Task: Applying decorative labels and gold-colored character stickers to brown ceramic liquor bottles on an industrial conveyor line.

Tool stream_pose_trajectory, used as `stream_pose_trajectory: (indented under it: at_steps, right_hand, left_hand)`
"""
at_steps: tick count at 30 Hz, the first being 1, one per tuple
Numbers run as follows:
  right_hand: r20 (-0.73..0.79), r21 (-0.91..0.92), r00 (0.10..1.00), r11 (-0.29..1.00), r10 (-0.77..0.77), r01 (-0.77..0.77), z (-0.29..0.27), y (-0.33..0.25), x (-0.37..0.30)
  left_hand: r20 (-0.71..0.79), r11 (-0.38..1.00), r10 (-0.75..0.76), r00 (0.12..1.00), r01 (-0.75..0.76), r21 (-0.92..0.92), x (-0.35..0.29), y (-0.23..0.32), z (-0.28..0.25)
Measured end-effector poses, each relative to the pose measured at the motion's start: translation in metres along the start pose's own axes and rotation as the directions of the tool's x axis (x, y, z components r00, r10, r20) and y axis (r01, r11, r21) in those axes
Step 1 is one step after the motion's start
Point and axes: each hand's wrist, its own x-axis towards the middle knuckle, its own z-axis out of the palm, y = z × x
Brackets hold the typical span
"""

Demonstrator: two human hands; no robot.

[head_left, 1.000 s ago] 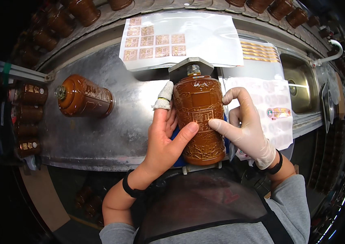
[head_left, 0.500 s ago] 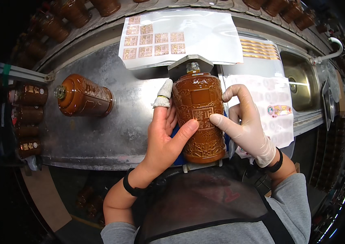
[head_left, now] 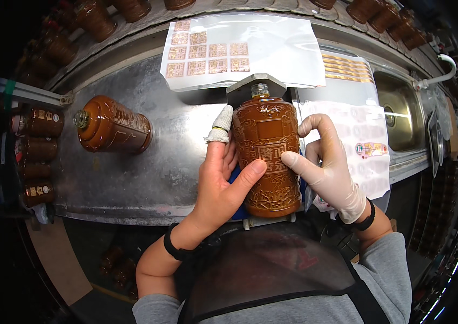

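Against the left side of a glossy amber-brown cylindrical bottle with raised relief and a clear glass neck point(head_left: 272, 124), the bare left hand point(head_left: 219, 186) curves, thumb on the bottle's front; a whitish knitted cover point(head_left: 219, 125) sheathes one fingertip. Along its right side, the right hand point(head_left: 332, 175), in a thin white glove, bends its forefinger and sets its thumb on the front too. Both hands hold the bottle between them, neck pointing away from the person. Just beyond the neck is a grey angular metal plate point(head_left: 238, 94), then a white sheet point(head_left: 285, 48) bearing small pinkish-gold square labels point(head_left: 197, 52). Right of the bottle lies a pale sheet point(head_left: 355, 181) with a long red-and-gold label point(head_left: 372, 149). Well left of the bottle, a second amber-brown bottle point(head_left: 113, 127) rests on the grey metal worktop point(head_left: 164, 178).
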Motion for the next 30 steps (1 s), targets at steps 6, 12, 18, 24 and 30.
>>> stream_pose_trajectory:
  at_steps: [6, 12, 18, 24, 30]
  right_hand:
    - [-0.015, -0.009, 1.000, 1.000, -0.004, 0.004, -0.002, 0.002, -0.001]
    - [-0.102, 0.256, 0.992, 0.966, 0.077, -0.049, -0.014, 0.012, 0.014]
    - [-0.086, 0.800, 0.913, 0.573, 0.399, -0.176, -0.071, 0.058, 0.027]
    - [-0.007, 0.709, 0.986, 0.697, 0.164, -0.111, -0.032, 0.006, -0.006]
    - [-0.075, -0.104, 0.914, 0.914, -0.399, 0.391, 0.009, -0.025, -0.018]
  left_hand:
    - [0.006, 1.000, 0.003, 1.000, -0.003, 0.011, 0.001, 0.001, 0.002]
    - [0.012, 1.000, -0.010, 1.000, 0.010, 0.027, 0.002, 0.003, 0.004]
    - [0.046, 1.000, 0.014, 0.999, -0.013, -0.019, 0.002, 0.004, 0.005]
    - [0.022, 1.000, 0.008, 1.000, -0.008, 0.004, -0.002, 0.005, 0.004]
    - [0.025, 0.999, 0.025, 0.999, -0.025, -0.029, 0.000, 0.002, 0.005]
